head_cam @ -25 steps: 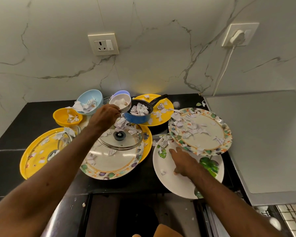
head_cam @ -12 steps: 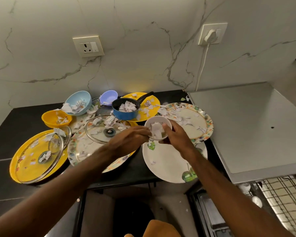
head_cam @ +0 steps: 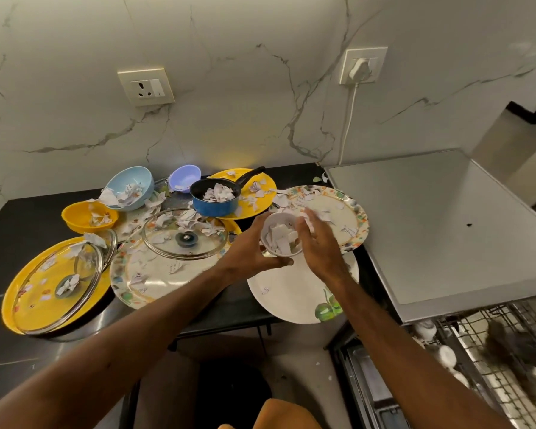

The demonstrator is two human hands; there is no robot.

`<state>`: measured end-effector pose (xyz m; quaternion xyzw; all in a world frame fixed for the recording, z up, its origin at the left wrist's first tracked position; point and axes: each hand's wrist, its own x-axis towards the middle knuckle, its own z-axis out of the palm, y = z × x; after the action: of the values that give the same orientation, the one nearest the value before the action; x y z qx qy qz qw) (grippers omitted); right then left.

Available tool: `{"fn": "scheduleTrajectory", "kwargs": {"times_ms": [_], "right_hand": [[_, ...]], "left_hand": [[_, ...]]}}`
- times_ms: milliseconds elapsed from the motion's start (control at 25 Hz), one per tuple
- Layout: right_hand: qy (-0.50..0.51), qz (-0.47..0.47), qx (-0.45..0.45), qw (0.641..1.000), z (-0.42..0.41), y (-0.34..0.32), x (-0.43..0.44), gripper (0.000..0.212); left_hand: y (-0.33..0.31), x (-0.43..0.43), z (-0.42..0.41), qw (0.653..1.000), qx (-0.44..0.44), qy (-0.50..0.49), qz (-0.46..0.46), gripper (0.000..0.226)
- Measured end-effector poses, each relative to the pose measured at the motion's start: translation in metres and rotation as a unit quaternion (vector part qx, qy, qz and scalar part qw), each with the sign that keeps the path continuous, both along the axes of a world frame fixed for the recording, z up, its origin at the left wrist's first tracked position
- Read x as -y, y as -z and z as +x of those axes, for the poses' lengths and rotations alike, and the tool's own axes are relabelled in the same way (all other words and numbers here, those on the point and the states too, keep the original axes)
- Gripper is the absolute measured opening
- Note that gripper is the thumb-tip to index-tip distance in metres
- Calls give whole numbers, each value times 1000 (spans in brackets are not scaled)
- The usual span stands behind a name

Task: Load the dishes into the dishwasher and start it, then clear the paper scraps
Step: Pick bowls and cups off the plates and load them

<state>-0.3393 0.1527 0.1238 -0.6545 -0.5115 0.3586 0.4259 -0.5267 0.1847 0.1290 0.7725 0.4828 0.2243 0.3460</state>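
Left hand (head_cam: 250,249) grips a small white bowl (head_cam: 267,231) of paper scraps (head_cam: 280,240), up over the leaf-print plate (head_cam: 291,295) on the desk (head_cam: 28,218). Right hand (head_cam: 320,246) sits at its rim, fingers blurred: pinching or spread, can't tell. The scraps' print is too small to read.

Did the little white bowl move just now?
Yes. The white bowl, in the left hand, came from left of the blue pan forward to its right.

surface: counter (head_cam: 28,230), black | on it: yellow bowl (head_cam: 87,216), left yellow plate (head_cam: 8,308), middle floral plate (head_cam: 118,283), white plate (head_cam: 291,295) overhanging front edge
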Motion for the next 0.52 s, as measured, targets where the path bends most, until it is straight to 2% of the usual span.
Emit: {"fn": "scheduleTrajectory", "kwargs": {"times_ms": [80, 120, 200, 280, 400, 520], "right_hand": [[32, 139, 52, 988, 5, -6, 3, 43], [11, 178, 73, 981, 6, -8, 3, 37], [-44, 143, 116, 982, 0, -7, 2, 34], [-68, 83, 135, 985, -13, -2, -4, 40], [-84, 76, 100, 989, -26, 2, -12, 42], [-140, 18, 76, 987, -23, 0, -13, 38]], "left_hand": [[-3, -2, 5, 999, -15, 11, 31, 107], [-5, -4, 8, 999, -23, 15, 39, 106], [-8, -10, 16, 997, -48, 24, 50, 102], [-8, -16, 23, 994, -75, 52, 65, 102], [-2, -25, 26, 990, -108, 63, 64, 107], [2, -33, 21, 987, -148, 42, 47, 114]]}}
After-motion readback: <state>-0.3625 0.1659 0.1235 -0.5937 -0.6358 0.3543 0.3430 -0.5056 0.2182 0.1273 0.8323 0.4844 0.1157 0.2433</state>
